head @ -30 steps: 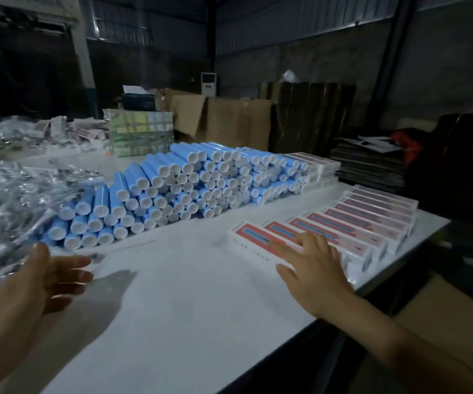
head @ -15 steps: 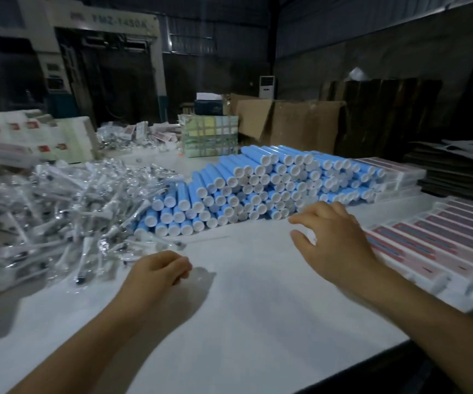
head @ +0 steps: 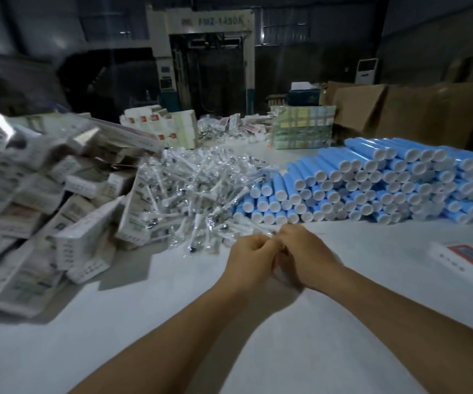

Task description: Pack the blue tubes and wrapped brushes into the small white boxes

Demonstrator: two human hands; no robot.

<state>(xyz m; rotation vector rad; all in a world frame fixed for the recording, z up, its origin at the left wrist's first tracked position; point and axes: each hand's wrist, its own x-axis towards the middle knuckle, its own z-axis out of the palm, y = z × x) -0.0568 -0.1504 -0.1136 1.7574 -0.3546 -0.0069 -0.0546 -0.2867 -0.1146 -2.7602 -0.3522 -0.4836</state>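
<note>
Both hands' fingers pinch 1 wrapped brush, long axis running left-right; ends blurred.

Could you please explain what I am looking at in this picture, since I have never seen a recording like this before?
There is no machine at work here: a person wears a camera on the head, so the single picture looks forward and down over their own forearms onto a white table. The left hand and right hand meet at the table's middle, fingers curled together round what seems to be a clear-wrapped brush; blur hides the details. Behind them lies a heap of wrapped brushes. To the right, blue tubes with white caps are stacked in rows. To the left sits a loose pile of small white boxes. At the right edge, part of a flat box with a red and blue stripe shows.
</note>
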